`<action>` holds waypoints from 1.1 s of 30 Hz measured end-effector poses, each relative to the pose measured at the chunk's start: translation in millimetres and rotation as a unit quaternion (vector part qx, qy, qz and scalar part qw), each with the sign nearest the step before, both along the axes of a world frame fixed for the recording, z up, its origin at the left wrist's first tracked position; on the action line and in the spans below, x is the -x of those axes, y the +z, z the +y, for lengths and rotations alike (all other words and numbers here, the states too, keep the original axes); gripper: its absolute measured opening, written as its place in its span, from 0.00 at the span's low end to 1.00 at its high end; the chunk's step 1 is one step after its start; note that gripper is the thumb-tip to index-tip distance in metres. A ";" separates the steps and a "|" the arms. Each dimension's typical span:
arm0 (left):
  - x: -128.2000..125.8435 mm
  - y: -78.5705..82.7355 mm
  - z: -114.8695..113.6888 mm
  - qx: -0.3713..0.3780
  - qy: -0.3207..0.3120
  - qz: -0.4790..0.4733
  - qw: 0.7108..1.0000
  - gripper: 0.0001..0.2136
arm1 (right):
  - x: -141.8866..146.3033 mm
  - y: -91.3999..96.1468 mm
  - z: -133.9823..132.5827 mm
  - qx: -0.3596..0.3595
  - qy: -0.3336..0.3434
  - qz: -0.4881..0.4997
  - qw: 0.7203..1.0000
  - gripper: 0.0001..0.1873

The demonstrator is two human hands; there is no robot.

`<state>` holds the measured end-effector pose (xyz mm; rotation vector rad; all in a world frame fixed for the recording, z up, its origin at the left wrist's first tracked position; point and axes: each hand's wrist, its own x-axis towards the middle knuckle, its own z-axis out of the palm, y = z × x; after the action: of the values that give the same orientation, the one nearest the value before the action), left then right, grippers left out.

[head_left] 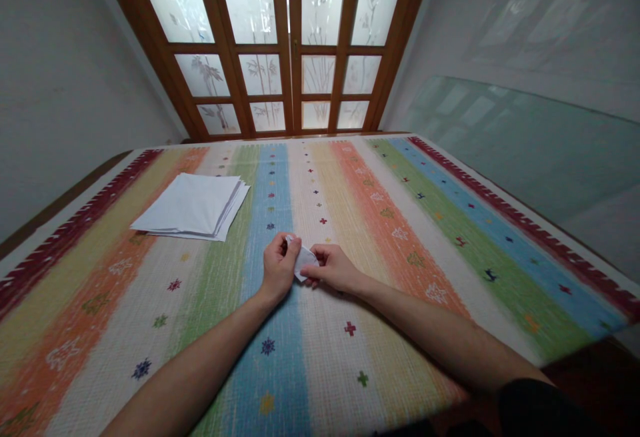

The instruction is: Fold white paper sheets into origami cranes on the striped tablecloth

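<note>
A small folded piece of white paper [305, 259] is held between my two hands, just above the striped tablecloth. My left hand [280, 265] has its fingers curled round the paper's left side, with the thumb laid over its top. On the other side, my right hand [334, 268] pinches the lower right edge between thumb and fingers. The fingers hide part of the paper, so its full folded shape cannot be made out. To the left and farther off lies a loose stack of white paper sheets [193, 205], its edges slightly fanned.
A tablecloth [270, 364] with coloured stripes and small printed figures covers the table. Wooden doors [295, 50] with frosted panes stand beyond the far edge. A sheet of glass [525, 150] leans on the right wall.
</note>
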<state>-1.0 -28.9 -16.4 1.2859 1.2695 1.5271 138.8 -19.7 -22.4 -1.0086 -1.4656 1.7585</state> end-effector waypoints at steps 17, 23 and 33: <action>4.9 -6.0 11.2 0.057 0.010 -0.075 0.996 0.21 | -5.6 5.9 0.4 -0.075 0.006 -0.062 0.995 0.09; 4.6 -4.2 11.4 0.068 -0.001 -0.082 0.994 0.23 | -4.6 1.7 0.1 -0.142 0.013 -0.084 0.986 0.06; 3.0 -7.7 6.7 -0.002 0.043 -0.072 0.997 0.24 | -13.3 4.4 7.2 -0.334 -0.158 -0.216 0.904 0.07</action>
<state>-4.0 -22.3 -24.2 1.1157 1.2434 1.6516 152.2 -12.4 -18.0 -1.1986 -1.8559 0.7210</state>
